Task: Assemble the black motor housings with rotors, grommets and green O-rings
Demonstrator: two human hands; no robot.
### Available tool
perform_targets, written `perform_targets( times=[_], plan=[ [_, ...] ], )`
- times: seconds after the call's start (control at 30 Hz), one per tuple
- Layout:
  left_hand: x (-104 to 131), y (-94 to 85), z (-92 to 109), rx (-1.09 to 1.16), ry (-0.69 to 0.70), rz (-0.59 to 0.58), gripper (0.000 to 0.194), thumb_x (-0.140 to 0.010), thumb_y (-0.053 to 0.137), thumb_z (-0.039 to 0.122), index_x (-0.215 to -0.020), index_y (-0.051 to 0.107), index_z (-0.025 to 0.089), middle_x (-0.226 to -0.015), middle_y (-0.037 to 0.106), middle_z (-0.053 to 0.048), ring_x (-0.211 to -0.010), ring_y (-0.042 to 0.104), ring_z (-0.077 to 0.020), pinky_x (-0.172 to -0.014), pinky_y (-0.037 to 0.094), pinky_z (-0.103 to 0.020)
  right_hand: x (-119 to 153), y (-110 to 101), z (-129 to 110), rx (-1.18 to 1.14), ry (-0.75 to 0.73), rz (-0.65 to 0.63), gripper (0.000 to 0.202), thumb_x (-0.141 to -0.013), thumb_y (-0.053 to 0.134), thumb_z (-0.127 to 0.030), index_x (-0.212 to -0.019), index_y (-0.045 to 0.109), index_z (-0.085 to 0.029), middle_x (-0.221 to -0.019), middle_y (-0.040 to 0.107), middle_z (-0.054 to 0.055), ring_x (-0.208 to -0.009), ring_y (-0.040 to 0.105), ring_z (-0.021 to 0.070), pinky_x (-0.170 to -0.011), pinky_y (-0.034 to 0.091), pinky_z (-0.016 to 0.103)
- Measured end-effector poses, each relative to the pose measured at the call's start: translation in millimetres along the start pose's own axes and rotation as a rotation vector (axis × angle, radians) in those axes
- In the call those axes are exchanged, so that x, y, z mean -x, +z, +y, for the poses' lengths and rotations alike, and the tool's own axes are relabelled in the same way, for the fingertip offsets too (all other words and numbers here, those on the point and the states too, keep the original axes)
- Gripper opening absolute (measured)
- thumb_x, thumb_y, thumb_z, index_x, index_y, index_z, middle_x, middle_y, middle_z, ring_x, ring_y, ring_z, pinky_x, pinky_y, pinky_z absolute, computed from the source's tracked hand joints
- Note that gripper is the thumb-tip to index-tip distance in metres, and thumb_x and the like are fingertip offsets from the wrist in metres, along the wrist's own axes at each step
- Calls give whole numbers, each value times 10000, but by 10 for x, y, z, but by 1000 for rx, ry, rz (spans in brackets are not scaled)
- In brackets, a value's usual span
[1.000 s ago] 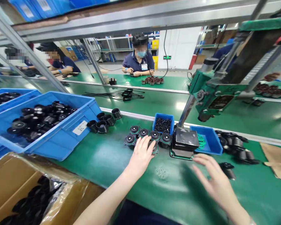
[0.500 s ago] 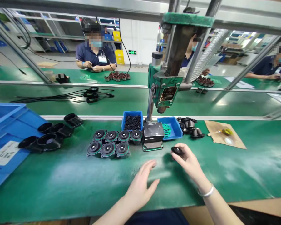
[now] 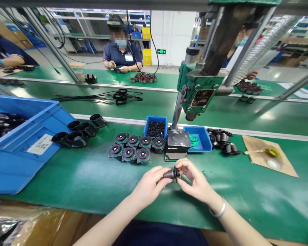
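Note:
Both my hands hold a black flanged part with a dark cylindrical body (image 3: 168,174), lying roughly sideways just above the green table. My left hand (image 3: 150,184) pinches the cylinder end. My right hand (image 3: 197,182) has its fingers round the flange end, covering part of it. Behind them stands the press, with a black metal block (image 3: 178,139) on its base and its green head (image 3: 200,95) above. Left of the block sit several round black housings (image 3: 129,153) with green rings. To the right lies a pile of similar flanged parts (image 3: 224,141).
Small blue bins hold tiny black pieces (image 3: 155,128) and green rings (image 3: 193,140). At left, black cups (image 3: 77,138) stand by a large blue crate (image 3: 12,167). A brush (image 3: 255,151) rests on cardboard (image 3: 284,166) at right. A co-worker (image 3: 122,56) sits across the table.
My right hand has brought the flanged part left and turned it sideways. My left hand, open before, has closed on its cylinder end. The view has swung left.

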State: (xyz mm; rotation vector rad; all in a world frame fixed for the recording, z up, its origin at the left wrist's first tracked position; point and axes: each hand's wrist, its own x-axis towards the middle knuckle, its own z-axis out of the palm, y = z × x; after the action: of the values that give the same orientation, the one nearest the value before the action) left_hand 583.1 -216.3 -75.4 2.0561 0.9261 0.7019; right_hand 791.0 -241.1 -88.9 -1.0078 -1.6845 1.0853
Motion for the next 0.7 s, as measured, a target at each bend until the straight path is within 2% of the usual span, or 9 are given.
perform_targets(
  times=[0.17, 0.23, 0.33, 0.43, 0.53, 0.7],
  plan=[
    [5, -9, -5, -215, 143, -11, 230, -959, 463, 206, -1118, 601, 112, -900, 661, -104, -799, 617, -213, -716, 527, -326, -88, 48, 9, 173, -127, -39, 345, -693, 506, -14, -966, 462, -220, -1020, 478, 38, -958, 493, 132, -807, 454, 220],
    [5, 17, -31, -243, 163, -12, 245, -955, 458, 193, -1132, 595, 92, -878, 656, -111, -772, 615, -216, -694, 529, -328, -90, 52, 42, 206, -159, -35, 330, -689, 500, -17, -951, 459, -213, -1008, 481, 38, -970, 491, 135, -842, 445, 233],
    [-30, 8, -51, -178, 147, 0, 243, -938, 503, 179, -1144, 601, 96, -916, 680, -115, -811, 629, -211, -748, 534, -326, -91, 36, 95, 204, -188, 2, 316, -700, 510, -30, -956, 466, -210, -1009, 487, 39, -986, 501, 136, -874, 444, 244],
    [-104, -44, -34, -30, 35, -9, 215, -898, 596, 184, -1105, 645, 156, -978, 704, -81, -898, 646, -197, -835, 523, -311, -105, 13, 125, 217, -223, 47, 302, -709, 532, -40, -951, 474, -209, -1007, 491, 39, -977, 514, 131, -866, 456, 241],
    [-173, -31, -28, 169, -121, 19, 189, -864, 658, 228, -1051, 688, 218, -996, 695, -41, -943, 651, -183, -858, 513, -290, -113, -3, 137, 277, -292, 82, 296, -723, 546, -43, -960, 474, -204, -1016, 489, 47, -975, 520, 131, -861, 477, 245],
    [-210, 228, -56, 586, -323, 152, 165, -836, 684, 270, -991, 688, 215, -983, 650, -27, -910, 651, -158, -829, 522, -266, -71, -24, 179, 484, -435, 119, 252, -765, 538, -7, -945, 499, -178, -1018, 488, 74, -966, 496, 159, -820, 504, 290]
  ],
)
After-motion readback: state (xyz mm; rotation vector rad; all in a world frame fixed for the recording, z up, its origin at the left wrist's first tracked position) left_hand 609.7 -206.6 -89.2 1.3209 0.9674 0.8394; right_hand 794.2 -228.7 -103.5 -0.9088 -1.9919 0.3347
